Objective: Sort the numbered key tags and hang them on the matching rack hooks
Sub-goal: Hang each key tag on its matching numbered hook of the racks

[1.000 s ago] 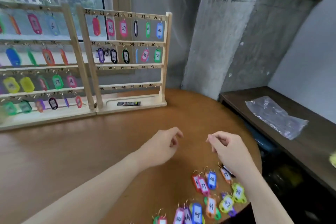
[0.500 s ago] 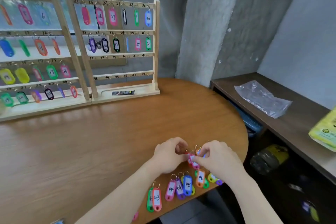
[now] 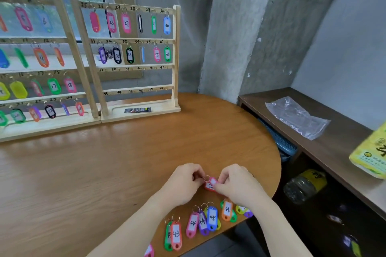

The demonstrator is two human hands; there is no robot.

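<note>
Both hands pinch one red plastic key tag [image 3: 211, 185], left hand [image 3: 183, 183] at its ring, right hand [image 3: 238, 189] on the body. Picking step; next, carry it toward eleven o'clock, wooden rack [image 3: 133, 56], third row, I'd guess.

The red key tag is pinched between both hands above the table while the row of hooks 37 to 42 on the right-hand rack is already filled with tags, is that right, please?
Not quite. The head view shows the row of hooks 37 to 42 on the right-hand rack bare, with no tags hanging. The rest holds: the left hand and right hand pinch the red key tag above the table.
</note>
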